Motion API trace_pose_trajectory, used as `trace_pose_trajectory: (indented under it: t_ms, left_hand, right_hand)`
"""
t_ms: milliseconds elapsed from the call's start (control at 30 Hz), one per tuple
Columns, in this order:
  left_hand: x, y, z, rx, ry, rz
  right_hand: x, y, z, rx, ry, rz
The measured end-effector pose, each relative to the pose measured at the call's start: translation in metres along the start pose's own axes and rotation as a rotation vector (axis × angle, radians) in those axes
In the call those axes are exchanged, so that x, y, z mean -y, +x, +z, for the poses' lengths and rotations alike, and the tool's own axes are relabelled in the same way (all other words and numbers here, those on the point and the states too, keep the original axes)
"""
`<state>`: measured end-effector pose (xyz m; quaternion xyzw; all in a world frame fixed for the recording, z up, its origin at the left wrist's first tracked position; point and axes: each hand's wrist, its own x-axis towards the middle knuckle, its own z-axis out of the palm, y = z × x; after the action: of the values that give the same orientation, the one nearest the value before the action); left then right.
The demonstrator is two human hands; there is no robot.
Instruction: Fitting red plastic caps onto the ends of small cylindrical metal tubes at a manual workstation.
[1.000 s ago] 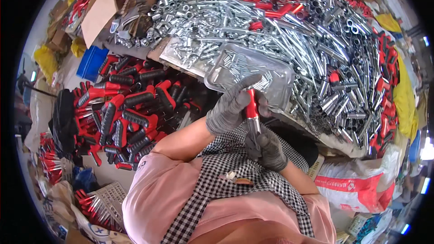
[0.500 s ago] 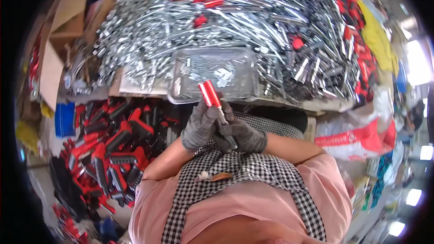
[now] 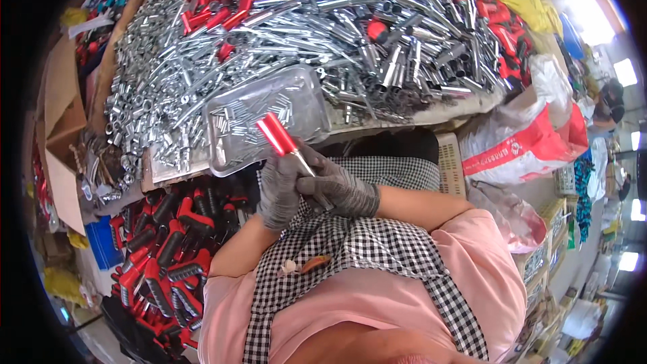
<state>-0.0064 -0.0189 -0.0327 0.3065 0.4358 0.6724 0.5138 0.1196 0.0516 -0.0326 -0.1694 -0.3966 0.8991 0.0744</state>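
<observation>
The left hand [image 3: 278, 191] holds the red tube [image 3: 276, 133] low down, the right hand [image 3: 344, 189] grips the metal rod [image 3: 304, 165] (both gloved); a straight, steady alignment should help.

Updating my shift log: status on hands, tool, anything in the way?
Right hand gripping tool. Left hand close against it. Tool slanting, red end up-left in view. Tray behind red end; nothing seen blocking hands.

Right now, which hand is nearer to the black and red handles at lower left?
Left: the left hand is close, at the upper right of the handles; the right hand is farther right.
</observation>
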Motion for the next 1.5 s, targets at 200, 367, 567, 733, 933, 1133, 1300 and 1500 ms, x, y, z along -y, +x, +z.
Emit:
trace_pose_trajectory:
  t_ms: [200,367,567,733,933,1133,1300,1500]
  left_hand:
    - [0.005,0.012,-0.007,0.144,-0.495,-0.210]
    - [0.011,0.006,0.011,0.196,-0.195,-0.341]
    - [0.024,0.008,0.042,0.291,-0.018,-0.484]
    - [0.037,0.010,0.060,0.277,-0.005,-0.520]
    - [0.073,0.050,0.095,0.520,0.879,0.110]
    - [0.130,0.089,0.146,0.721,1.350,0.157]
    - [0.133,0.086,0.127,0.600,1.597,0.713]
    - [0.124,0.113,0.130,0.638,1.659,0.545]
  right_hand:
    - [0.052,-0.084,-0.063,-0.295,-1.351,-0.460]
    - [0.086,-0.177,-0.216,-1.357,-1.365,-0.465]
    - [0.093,-0.167,-0.285,-1.125,-1.869,-0.376]
    - [0.100,-0.168,-0.292,-1.054,-1.983,-0.288]
    - [0.117,-0.171,-0.288,-0.903,-1.921,-0.132]
    - [0.117,-0.168,-0.309,-0.726,-1.466,-0.171]
    - [0.097,-0.148,-0.251,-0.707,-0.671,-0.079]
    - [0.095,-0.102,-0.197,-0.424,-0.289,-0.685]
